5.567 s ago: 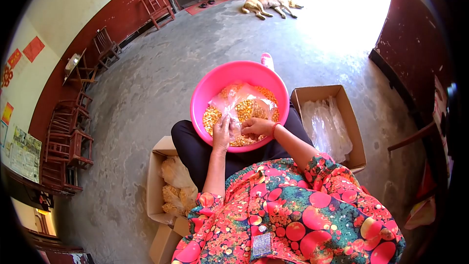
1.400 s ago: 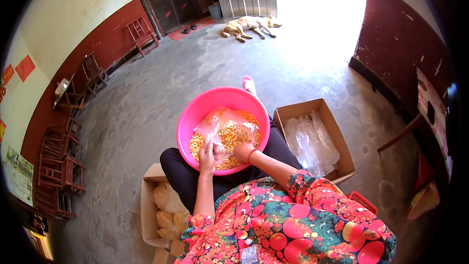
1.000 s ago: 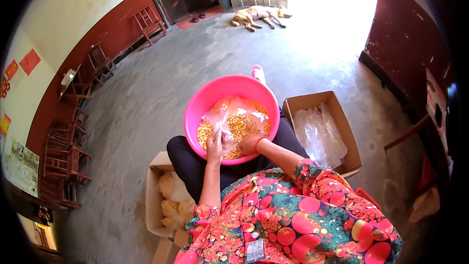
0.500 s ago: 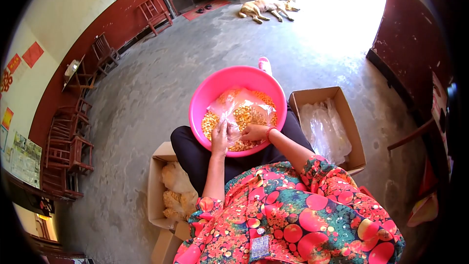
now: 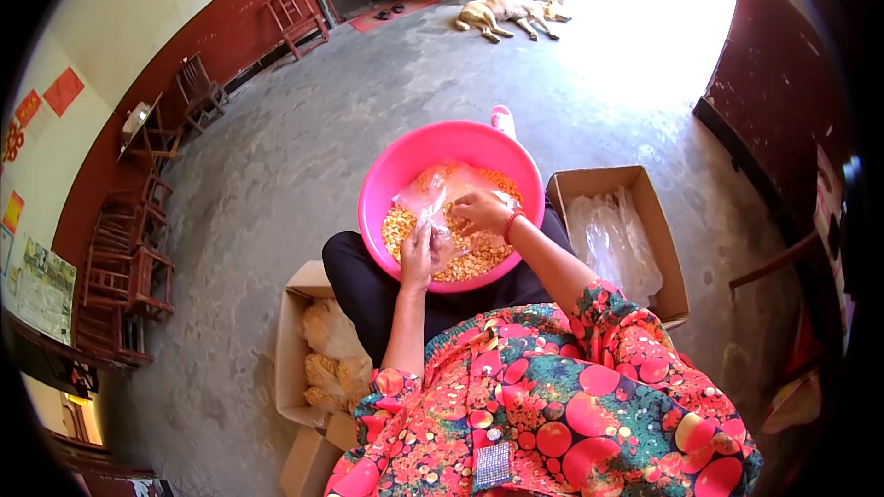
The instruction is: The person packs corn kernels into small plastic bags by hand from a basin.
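A pink basin (image 5: pixel 382 175) rests on my lap with yellow corn kernels (image 5: pixel 474 262) inside. My left hand (image 5: pixel 419 253) pinches the edge of a clear plastic bag (image 5: pixel 431 198) that lies over the kernels. Above the bag's right side is my right hand (image 5: pixel 483 212), a red bracelet on its wrist, its fingers bent toward the bag. Whether those fingers grip anything is too small to make out.
On the right stands a cardboard box (image 5: pixel 675 267) of clear plastic bags (image 5: pixel 612 244). Another box (image 5: pixel 290 350) at the left holds filled bags (image 5: pixel 336 345). A dog (image 5: pixel 511 14) lies near the doorway; wooden chairs (image 5: pixel 152 281) line the left wall.
My right hand has risen from the kernels and moved up over the bag. My left hand keeps its pinch on the bag. The whole view has shifted slightly.
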Demonstrator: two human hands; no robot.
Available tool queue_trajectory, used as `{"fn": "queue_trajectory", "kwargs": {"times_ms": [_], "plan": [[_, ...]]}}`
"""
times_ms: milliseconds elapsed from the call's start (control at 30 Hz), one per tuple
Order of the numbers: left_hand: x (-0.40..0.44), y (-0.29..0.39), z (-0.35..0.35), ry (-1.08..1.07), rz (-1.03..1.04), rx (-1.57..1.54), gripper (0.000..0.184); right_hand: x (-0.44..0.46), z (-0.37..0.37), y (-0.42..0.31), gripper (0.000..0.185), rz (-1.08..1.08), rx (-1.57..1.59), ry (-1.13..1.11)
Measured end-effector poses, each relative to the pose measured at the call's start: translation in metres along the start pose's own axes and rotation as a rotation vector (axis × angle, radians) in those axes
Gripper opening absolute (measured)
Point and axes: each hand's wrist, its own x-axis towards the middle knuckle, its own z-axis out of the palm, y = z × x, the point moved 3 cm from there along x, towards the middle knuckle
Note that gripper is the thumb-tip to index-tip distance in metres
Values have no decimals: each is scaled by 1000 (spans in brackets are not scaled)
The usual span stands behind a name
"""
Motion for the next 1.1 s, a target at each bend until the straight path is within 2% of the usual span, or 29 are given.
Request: {"fn": "queue_trajectory", "kwargs": {"times_ms": [33,67,133,167,267,433,533,1100], "plan": [[0,1,1,3,-1,-1,18,-2,-1,-22,26,262,38,81],[-1,2,1,-1,18,14,18,1,-3,-21,26,263,38,79],[1,3,1,-3,35,29,18,8,-8,-19,30,-1,-503,231],[3,1,0,-15,29,14,18,9,-8,-8,24,-63,-389,336],[5,-9,-5,-3,12,7,18,-11,-10,-1,18,30,-393,307],[3,-4,-2,-23,32,16,19,-35,-5,29,8,-41,-484,420],[3,-6,-3,-19,54,18,18,-38,-3,24,8,24,-395,404],[7,-9,-5,-27,81,-4,18,-38,1,32,10,64,-414,339]]}}
